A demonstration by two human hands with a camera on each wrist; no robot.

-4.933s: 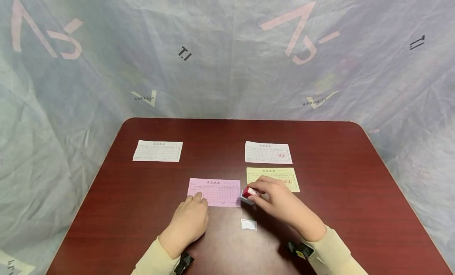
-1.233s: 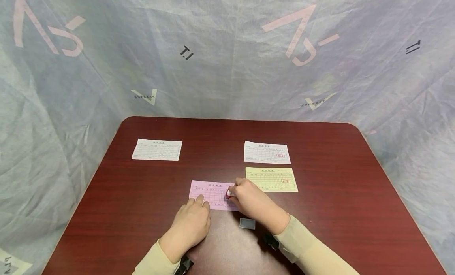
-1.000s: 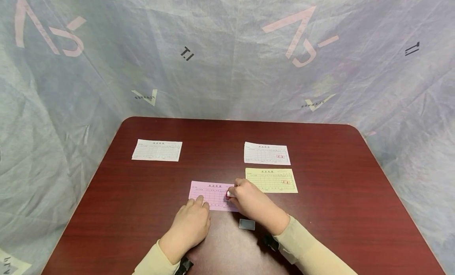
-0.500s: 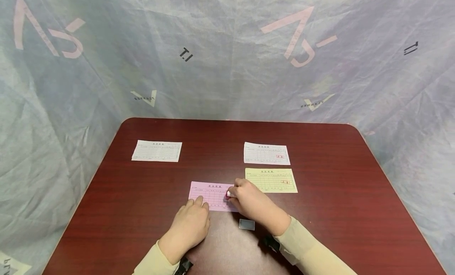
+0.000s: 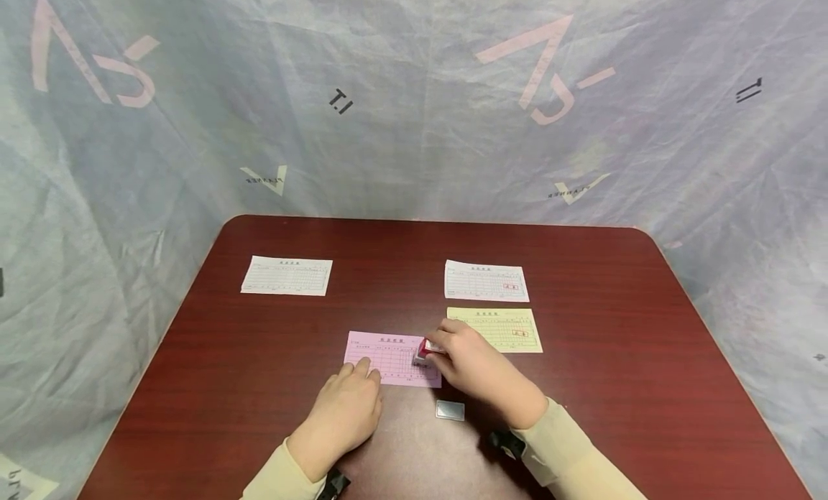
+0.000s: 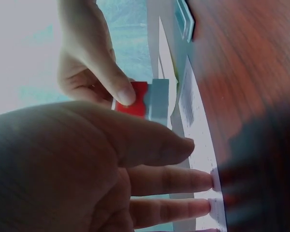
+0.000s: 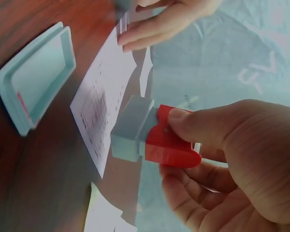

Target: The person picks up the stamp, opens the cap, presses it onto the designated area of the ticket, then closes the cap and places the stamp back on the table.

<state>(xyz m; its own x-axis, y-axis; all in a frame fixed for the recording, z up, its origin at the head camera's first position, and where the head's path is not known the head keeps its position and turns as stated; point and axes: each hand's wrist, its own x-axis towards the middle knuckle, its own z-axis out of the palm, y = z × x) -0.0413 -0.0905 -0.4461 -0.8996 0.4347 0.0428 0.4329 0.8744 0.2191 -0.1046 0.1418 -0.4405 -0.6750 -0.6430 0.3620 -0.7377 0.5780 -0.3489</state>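
Observation:
My right hand (image 5: 481, 363) pinches a red and grey self-inking stamp (image 7: 171, 137) between thumb and fingers. In the right wrist view, the stamp's grey end hangs clear of the paper. Under it lies a pink printed slip (image 5: 388, 356), its right part partly covered by the stamp in the head view. The fingertips of my left hand (image 5: 346, 406) rest on the slip's lower left edge, fingers fairly straight. A shallow grey stamp cap (image 7: 41, 75), also seen as a small rectangle (image 5: 450, 411) in the head view, lies open side up just below the slip.
Behind my right hand is a yellow slip (image 5: 494, 327) with a red stamp mark. Farther back lies a white slip (image 5: 485, 281), also marked red. An unmarked white stack of slips (image 5: 287, 276) sits at the far left of the dark red table (image 5: 614, 342).
Earlier, my right hand brought the stamp from the slip's right edge and held it down on the slip. Now the stamp is raised and slightly right. My left hand stays on the slip.

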